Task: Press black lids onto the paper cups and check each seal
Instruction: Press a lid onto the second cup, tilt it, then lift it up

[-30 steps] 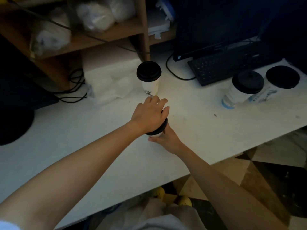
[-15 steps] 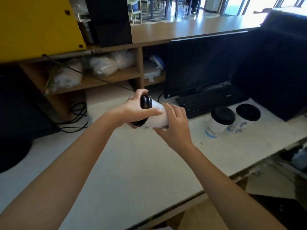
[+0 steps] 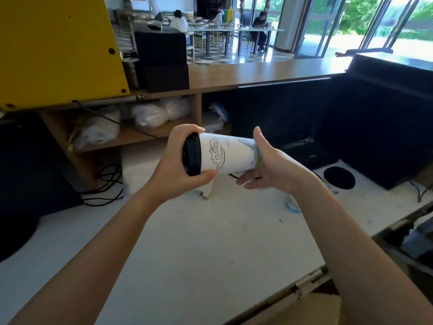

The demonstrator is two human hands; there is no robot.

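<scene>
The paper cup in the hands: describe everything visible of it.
The paper cup is white and looks like smooth paper, with a black line drawing of curling clouds on its side and green print near the base. A black lid sits on its mouth. It is held on its side in the air above the white table, lid toward the left. The left hand grips the lid end, thumb below, fingers over the top; the right hand touches the base with an open palm.
</scene>
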